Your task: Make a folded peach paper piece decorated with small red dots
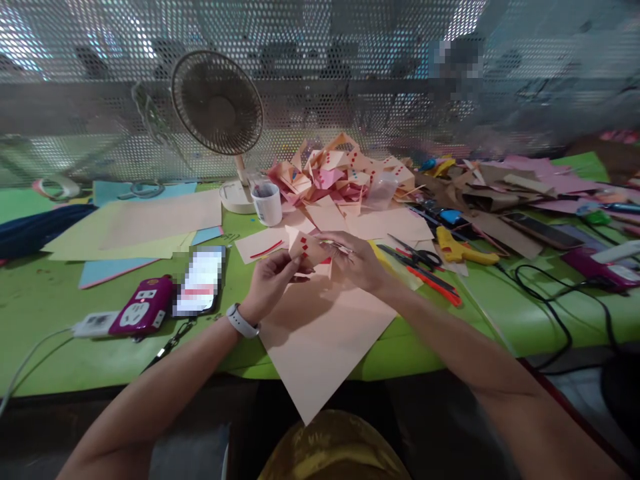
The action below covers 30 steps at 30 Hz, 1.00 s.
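My left hand (274,279), with a pale watch on its wrist, pinches a small folded piece of peach paper (297,241) marked with red diamonds. On the paper's other side, my right hand (357,259) has its fingers curled in close to the edge. Something thin and light seems to lie between those fingers, too small to make out. Beneath both hands a large peach sheet (320,347) lies on the green table, one corner hanging over the front edge. A flat peach piece with red strips (267,250) rests just behind my left hand.
Behind the hands rises a pile of folded peach papers (333,167), beside a white cup (267,203) and a fan (219,103). Scissors (425,257), a red cutter (435,287) and a yellow glue gun (463,248) lie right. A phone (200,280) and purple power strip (145,307) lie left.
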### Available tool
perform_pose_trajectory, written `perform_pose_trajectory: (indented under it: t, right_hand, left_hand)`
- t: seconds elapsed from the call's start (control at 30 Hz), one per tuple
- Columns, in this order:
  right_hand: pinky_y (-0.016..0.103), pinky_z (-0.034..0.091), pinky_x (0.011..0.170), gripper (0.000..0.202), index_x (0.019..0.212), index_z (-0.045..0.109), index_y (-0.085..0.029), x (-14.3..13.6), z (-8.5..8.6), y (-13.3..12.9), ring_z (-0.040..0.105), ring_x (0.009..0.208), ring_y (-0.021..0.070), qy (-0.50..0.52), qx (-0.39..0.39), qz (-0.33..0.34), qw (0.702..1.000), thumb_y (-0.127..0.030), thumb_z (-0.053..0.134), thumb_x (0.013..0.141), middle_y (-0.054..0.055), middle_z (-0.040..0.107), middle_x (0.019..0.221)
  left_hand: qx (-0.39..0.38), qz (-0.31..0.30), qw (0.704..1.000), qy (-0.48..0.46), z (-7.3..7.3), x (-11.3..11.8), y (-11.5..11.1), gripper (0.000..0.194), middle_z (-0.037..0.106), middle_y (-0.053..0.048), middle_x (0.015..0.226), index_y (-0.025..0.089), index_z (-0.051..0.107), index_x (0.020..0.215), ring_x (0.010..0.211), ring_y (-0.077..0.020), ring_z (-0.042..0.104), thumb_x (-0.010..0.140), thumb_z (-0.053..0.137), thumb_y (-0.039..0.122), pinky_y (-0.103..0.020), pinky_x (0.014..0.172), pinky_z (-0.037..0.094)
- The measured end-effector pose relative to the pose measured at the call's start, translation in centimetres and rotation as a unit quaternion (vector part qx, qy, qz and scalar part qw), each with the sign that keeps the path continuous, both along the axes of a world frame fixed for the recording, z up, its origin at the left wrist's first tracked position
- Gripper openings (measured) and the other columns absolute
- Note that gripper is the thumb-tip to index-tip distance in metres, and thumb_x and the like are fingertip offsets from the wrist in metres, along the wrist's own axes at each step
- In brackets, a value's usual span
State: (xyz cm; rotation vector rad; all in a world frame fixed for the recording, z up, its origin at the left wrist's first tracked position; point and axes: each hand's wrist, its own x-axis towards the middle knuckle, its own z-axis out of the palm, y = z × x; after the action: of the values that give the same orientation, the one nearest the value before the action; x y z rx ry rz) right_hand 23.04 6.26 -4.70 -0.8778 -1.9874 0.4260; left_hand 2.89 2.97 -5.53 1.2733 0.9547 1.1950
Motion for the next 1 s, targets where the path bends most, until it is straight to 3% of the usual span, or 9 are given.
perform_pose_trajectory:
  t: [0.2,0.37,0.63,1.0]
  right_hand:
    - [0.034,0.055,0.087,0.028,0.098,0.071,-0.024,0.0,-0.3,0.0,0.070,0.099,0.0215,0.029,-0.026,-0.008,0.999,-0.047,0.054,0.096,0.007,0.074,0.106]
    - [0.033,0.054,0.084,0.028,0.094,0.071,-0.023,-0.3,-0.2,-0.4,0.069,0.092,0.0207,0.042,-0.053,-0.003,0.998,-0.047,0.058,0.093,0.005,0.074,0.099]
    - [0.033,0.054,0.084,0.023,0.094,0.073,-0.024,-0.6,0.1,-1.0,0.069,0.092,0.0196,0.042,-0.059,0.017,0.997,-0.041,0.058,0.093,0.003,0.075,0.097]
    - [0.028,0.053,0.075,0.029,0.088,0.072,-0.021,-0.6,0.1,-0.6,0.067,0.082,0.0178,0.083,-0.101,0.010,0.991,-0.047,0.060,0.090,0.003,0.072,0.087]
  left_hand:
    - [-0.020,-0.004,1.000,0.003,-0.4,-0.1,0.3,0.039,0.074,-0.007,0.081,0.015,0.068,0.087,0.075,-0.0183,0.073,0.076,0.077,0.051,-0.027,0.064,0.061]
    - [-0.028,0.006,1.000,0.010,-0.4,-0.1,0.5,0.038,0.069,-0.002,0.068,0.015,0.069,0.082,0.058,-0.0136,0.068,0.070,0.083,0.049,-0.021,0.049,0.054]
    - [0.033,0.021,0.997,0.063,-1.1,-0.6,0.9,0.039,0.061,-0.001,0.051,0.014,0.065,0.062,0.044,-0.0074,0.053,0.074,0.080,0.048,-0.019,0.044,0.041]
    - [0.016,-0.024,0.999,0.014,-0.5,-0.4,0.7,0.030,0.062,0.002,0.061,0.016,0.071,0.072,0.049,-0.0072,0.054,0.071,0.083,0.042,-0.020,0.049,0.049]
